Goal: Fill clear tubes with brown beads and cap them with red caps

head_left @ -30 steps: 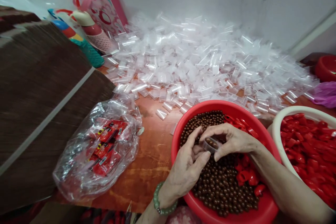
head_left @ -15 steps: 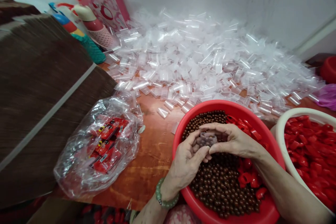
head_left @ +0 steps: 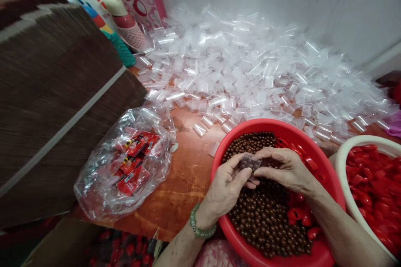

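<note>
Above a red basin, my left hand grips a small clear pouch with dark brown balls inside. The fingers and thumb of my right hand pinch the pouch's right edge. Many brown balls fill the basin below both hands. Red plastic pieces lie among them along the basin's right side, partly hidden under my right forearm.
Clear plastic sleeves are heaped along the wall. A white tub of red pieces stands at the right. On the left are a plastic bag with red packets, a dark stack and bottles.
The view has shifted, so the surroundings appear further right. The pouch's top, rounded open before, now looks flatter between my fingers.
</note>
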Available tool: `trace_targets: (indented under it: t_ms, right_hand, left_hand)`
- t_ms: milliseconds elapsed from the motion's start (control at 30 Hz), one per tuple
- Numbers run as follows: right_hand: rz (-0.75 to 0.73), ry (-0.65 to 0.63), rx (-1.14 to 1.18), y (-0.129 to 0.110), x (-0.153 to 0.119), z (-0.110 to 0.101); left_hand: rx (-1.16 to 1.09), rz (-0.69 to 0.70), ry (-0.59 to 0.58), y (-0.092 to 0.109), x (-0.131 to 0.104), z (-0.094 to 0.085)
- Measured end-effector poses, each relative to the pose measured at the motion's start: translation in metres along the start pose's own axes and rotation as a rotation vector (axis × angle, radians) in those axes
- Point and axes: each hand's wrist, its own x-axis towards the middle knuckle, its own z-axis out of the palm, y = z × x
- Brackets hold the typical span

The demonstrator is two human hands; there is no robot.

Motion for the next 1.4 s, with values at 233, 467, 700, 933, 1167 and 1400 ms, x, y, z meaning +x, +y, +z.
trace_targets:
  t_ms: [233,467,700,933,1167,1400]
  right_hand:
    - [0.125,-0.01,0.071,0.002,-0.002,-0.003]
    - [0.216,-0.041,0.135,0.002,-0.003,-0.007]
    - [0.157,-0.102,0.119,-0.002,-0.005,-0.008]
    - [-0.026,-0.111,-0.181,-0.013,-0.001,-0.007]
    - [-0.111,-0.104,-0.175,-0.003,-0.002,0.002]
    - [-0.073,-0.216,-0.146,-0.015,-0.001,-0.001]
  left_hand:
    - [-0.044,-0.035,0.003,-0.002,0.002,0.0]
    - [-0.181,-0.103,-0.019,0.0,0.003,0.003]
    - [-0.157,-0.038,-0.032,0.002,0.003,0.003]
    - [-0.144,0.024,0.028,-0.001,0.003,0.0]
    - [-0.031,0.105,0.091,0.0,0.001,0.002]
    - [-0.067,0.071,0.132,-0.001,0.0,-0.001]
